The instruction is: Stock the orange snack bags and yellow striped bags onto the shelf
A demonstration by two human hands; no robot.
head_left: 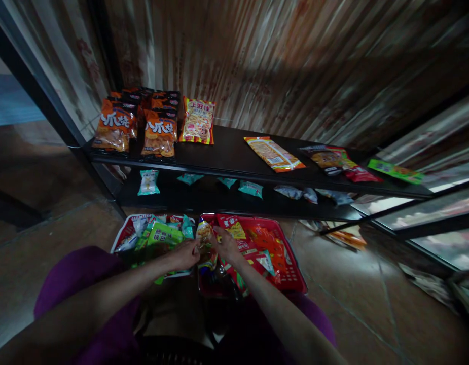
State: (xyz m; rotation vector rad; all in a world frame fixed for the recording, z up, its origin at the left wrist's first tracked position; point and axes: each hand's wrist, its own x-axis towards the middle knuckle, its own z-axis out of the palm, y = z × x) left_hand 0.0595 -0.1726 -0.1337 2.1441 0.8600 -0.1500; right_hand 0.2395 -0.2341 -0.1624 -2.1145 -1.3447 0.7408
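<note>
Between my hands, a yellow and brown snack bag (pixel 206 237) is held at the inner side of the red basket (pixel 293 274). My left hand (pixel 185 254) is closed on the bag's left edge. My right hand (pixel 225 244) grips its right side, fingers curled over it. Red and orange snack packets (pixel 266 243) fill the red basket. To the left, a second basket (pixel 118 238) with a pale rim holds green packets (pixel 164 235) and several other bags, just beyond my left hand.
A black shelf (pixel 226 152) stands ahead. It bears orange snack bags (pixel 160 133), a yellow-red bag (pixel 198 121), a flat orange packet (pixel 274 153) and a green packet (pixel 396 171). Small teal packets (pixel 251 189) lie on the lower board. Packets (pixel 346 237) rest on the floor at right.
</note>
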